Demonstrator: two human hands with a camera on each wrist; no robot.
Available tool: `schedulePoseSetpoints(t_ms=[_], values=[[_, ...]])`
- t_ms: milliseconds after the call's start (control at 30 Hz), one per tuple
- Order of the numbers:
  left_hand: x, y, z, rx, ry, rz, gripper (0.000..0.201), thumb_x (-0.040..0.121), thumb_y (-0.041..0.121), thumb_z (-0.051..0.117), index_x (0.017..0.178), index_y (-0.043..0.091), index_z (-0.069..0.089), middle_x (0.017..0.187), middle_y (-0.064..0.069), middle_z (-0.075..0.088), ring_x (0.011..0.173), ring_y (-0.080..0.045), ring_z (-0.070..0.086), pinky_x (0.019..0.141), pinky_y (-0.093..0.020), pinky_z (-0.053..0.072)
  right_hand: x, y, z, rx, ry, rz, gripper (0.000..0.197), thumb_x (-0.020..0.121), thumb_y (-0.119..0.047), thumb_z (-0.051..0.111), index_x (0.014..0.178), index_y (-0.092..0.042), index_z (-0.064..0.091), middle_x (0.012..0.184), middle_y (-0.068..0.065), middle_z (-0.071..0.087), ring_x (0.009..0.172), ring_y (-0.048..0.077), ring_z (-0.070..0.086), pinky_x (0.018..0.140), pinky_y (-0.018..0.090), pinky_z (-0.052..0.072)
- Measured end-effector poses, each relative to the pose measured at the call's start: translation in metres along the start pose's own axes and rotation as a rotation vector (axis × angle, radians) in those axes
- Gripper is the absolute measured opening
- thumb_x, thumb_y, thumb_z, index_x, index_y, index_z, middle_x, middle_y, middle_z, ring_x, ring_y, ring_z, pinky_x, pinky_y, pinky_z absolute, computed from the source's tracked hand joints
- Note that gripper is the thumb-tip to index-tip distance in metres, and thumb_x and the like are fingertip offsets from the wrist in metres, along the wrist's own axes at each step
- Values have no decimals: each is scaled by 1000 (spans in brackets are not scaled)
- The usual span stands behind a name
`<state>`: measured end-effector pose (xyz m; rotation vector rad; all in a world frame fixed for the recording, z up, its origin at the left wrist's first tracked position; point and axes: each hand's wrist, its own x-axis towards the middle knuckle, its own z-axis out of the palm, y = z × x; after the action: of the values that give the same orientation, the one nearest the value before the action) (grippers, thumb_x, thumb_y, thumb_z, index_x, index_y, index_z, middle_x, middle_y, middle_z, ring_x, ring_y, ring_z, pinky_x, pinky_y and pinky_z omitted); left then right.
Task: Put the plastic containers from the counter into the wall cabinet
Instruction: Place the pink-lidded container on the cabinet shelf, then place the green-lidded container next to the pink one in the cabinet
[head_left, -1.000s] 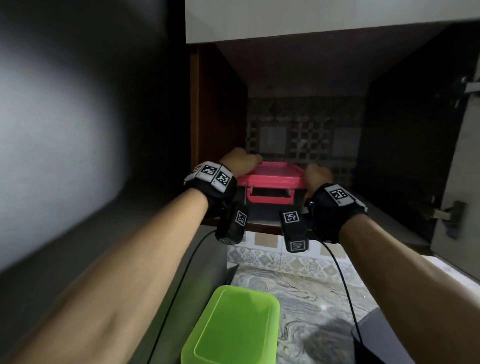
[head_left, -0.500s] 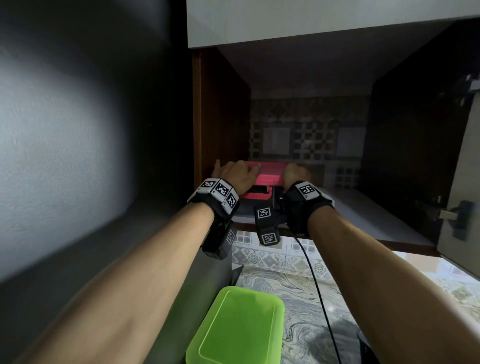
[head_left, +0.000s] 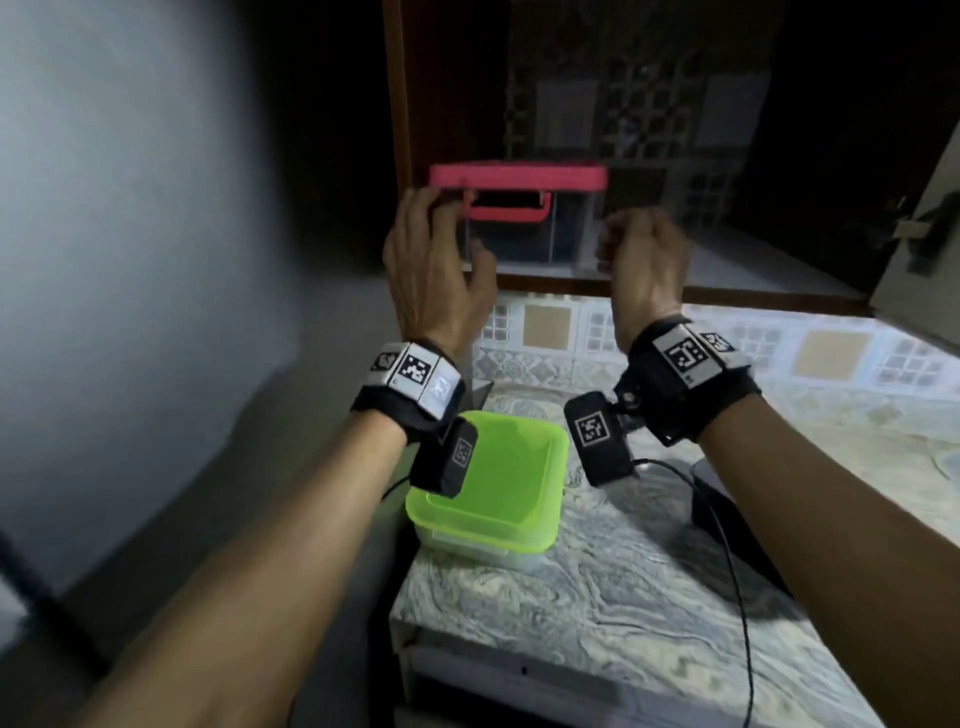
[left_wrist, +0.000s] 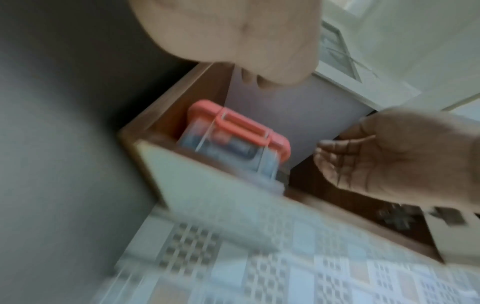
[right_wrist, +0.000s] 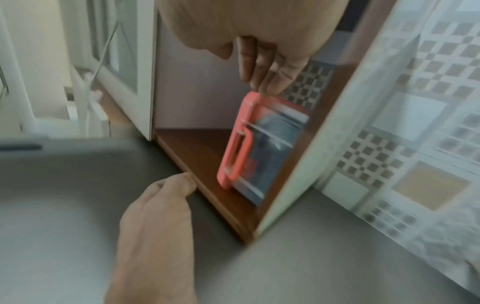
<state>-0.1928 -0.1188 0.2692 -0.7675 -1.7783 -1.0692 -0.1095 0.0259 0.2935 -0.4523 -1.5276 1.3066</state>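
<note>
A clear container with a pink lid and pink handle (head_left: 519, 208) stands on the wall cabinet's shelf (head_left: 727, 283), close to its left wall; it also shows in the wrist views (left_wrist: 241, 131) (right_wrist: 259, 144). My left hand (head_left: 436, 254) hovers just in front of its left end, fingers relaxed and holding nothing. My right hand (head_left: 641, 254) hangs before its right end, fingers loosely curled and empty. A second container with a green lid (head_left: 488, 493) sits on the marbled counter (head_left: 597, 597) below my left wrist.
The cabinet door (head_left: 919, 234) stands open at the right. A grey wall or appliance side (head_left: 130, 260) fills the left. A dark flat object with a black cable (head_left: 727, 519) lies on the counter to the right. Patterned tiles (head_left: 545, 327) line the wall under the cabinet.
Both hands have let go of the pink-lidded container and drawn back out of the cabinet towards me. The container stays on the shelf. The head view has tipped down.
</note>
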Motion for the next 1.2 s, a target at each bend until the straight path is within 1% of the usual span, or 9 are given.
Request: schedulePoseSetpoints(t_ms=[133, 367, 533, 633, 733, 833, 967, 1066, 1200], values=[[-82, -30, 8, 12, -88, -190, 36, 75, 23, 48, 104, 5, 61, 109, -22, 59, 105, -36, 54, 86, -44, 46, -45, 56, -5, -66, -93, 108, 22, 79, -26, 45, 63, -23, 60, 66, 0, 62, 69, 24, 58, 64, 38, 47], [-197, -82, 32, 182, -638, -786, 39, 86, 22, 55, 120, 4, 52, 129, -22, 51, 126, -37, 46, 104, -44, 39, -84, 207, -8, -533, -399, 479, 28, 80, -32, 42, 63, -11, 49, 76, 18, 57, 82, 41, 62, 75, 43, 52], [-226, -99, 53, 297, -859, -866, 56, 92, 28, 47, 140, 1, 34, 153, -21, 31, 145, -33, 23, 117, -44, 20, -98, 272, -19, -729, -470, 674, 53, 96, -35, 42, 115, 12, 59, 121, 31, 61, 114, 39, 59, 88, 36, 45], [-233, -109, 63, 334, -950, -927, 68, 95, 34, 43, 151, 5, 17, 163, -16, 10, 152, -29, 9, 121, -46, 11, -100, 296, -22, -716, -514, 776, 58, 97, -39, 43, 120, 12, 58, 122, 29, 60, 120, 37, 57, 91, 35, 44], [-241, -112, 66, 323, -979, -968, 69, 97, 33, 43, 153, 6, 13, 164, -16, 5, 152, -31, 7, 122, -47, 11, -103, 308, -19, -664, -513, 830, 48, 92, -39, 52, 101, 6, 65, 95, 19, 57, 99, 32, 62, 75, 32, 41], [-248, -112, 66, 376, -992, -919, 67, 96, 36, 44, 151, 6, 19, 164, -16, 7, 151, -30, 10, 121, -46, 16, -100, 320, -19, -555, -453, 912, 32, 83, -32, 62, 77, -1, 60, 93, 17, 61, 88, 28, 60, 81, 40, 52], [-251, -109, 64, 387, -940, -913, 64, 95, 36, 46, 149, 7, 26, 159, -17, 19, 147, -33, 21, 116, -45, 26, -100, 311, -27, -460, -431, 967, 44, 86, -25, 60, 112, 10, 58, 117, 23, 62, 106, 35, 61, 89, 42, 50], [-254, -110, 58, 332, -842, -925, 57, 94, 31, 49, 143, 3, 34, 149, -18, 32, 136, -36, 36, 108, -44, 34, -104, 303, -36, -425, -421, 969, 31, 89, -22, 54, 97, 7, 59, 112, 23, 61, 100, 36, 59, 97, 48, 50], [-265, -113, 52, 109, -745, -1140, 66, 96, 35, 49, 151, 6, 25, 157, -20, 26, 142, -35, 32, 115, -38, 26, -112, 295, -60, -346, -302, 969, 45, 90, -28, 51, 122, 3, 57, 99, 12, 53, 88, 23, 52, 87, 41, 53]])
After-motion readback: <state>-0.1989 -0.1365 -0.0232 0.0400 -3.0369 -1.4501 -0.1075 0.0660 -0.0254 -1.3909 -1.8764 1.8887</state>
